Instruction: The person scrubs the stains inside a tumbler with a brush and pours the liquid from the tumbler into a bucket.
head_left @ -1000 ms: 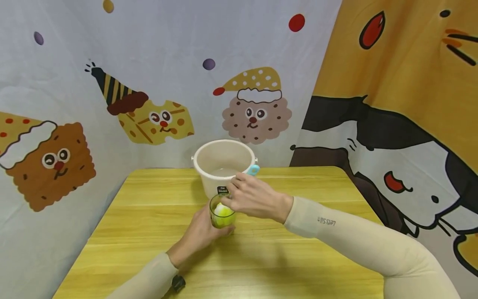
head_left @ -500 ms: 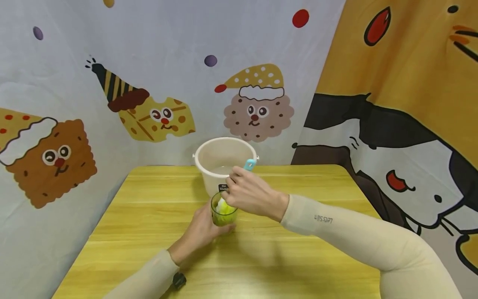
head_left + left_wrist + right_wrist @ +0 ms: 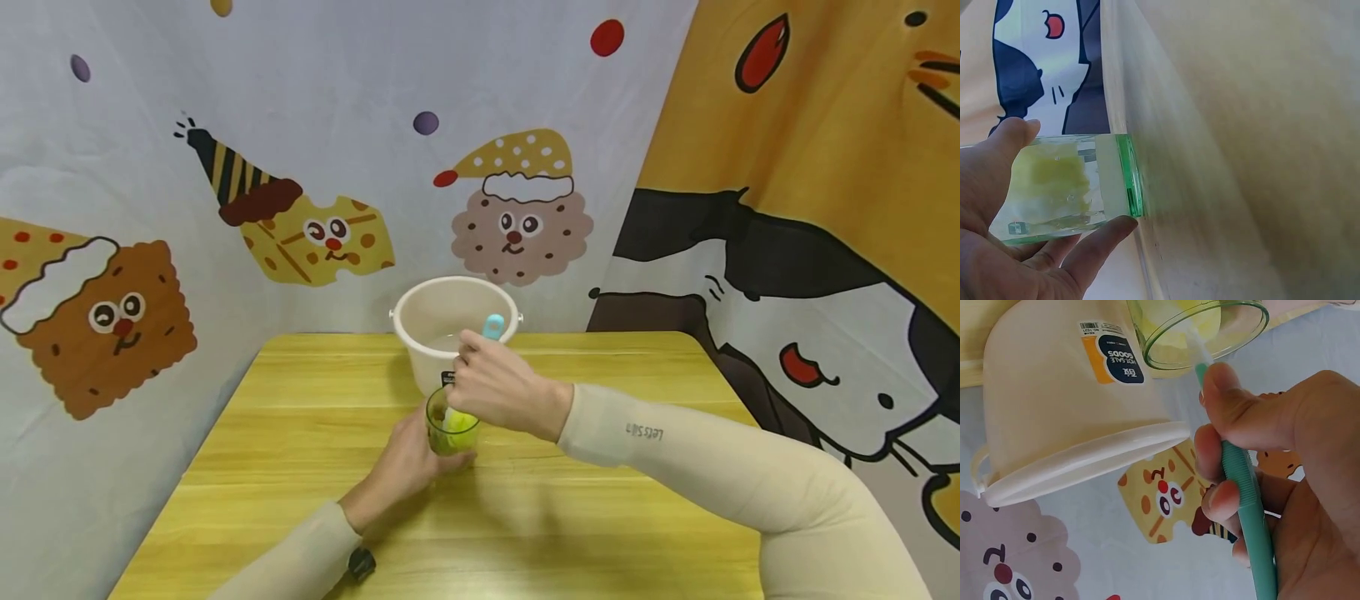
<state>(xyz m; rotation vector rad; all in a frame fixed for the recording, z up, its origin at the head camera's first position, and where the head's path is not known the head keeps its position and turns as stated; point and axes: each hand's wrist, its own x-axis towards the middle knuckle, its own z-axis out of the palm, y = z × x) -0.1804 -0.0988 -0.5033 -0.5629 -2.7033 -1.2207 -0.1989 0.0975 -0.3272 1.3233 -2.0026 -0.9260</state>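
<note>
My left hand [image 3: 403, 460] grips a clear, green-tinted drinking glass [image 3: 1109, 178] from its left side, thumb and fingers wrapped around the wall. The glass stands upright, its base right at the tabletop in the left wrist view. In my right hand [image 3: 504, 388] is a cup brush [image 3: 1249, 506] with a ribbed turquoise handle, the thumb and fingers curled round it. Its white neck slants down through the rim of the glass. Inside, the yellow-and-white sponge head [image 3: 459, 422] fills much of the glass, partly hidden by my right fingers.
Just behind the glass, a cream bucket [image 3: 422, 357] with a dark label stands near the back edge of the yellow wood table [image 3: 300, 467]. A small black object [image 3: 362, 564] shows beside my left sleeve. A cartoon-printed cloth [image 3: 337, 75] hangs behind the table.
The brush handle's end has swung left and up from a rightward lean, with my right hand shifting slightly left. My left hand keeps hold of the glass in nearly the same place.
</note>
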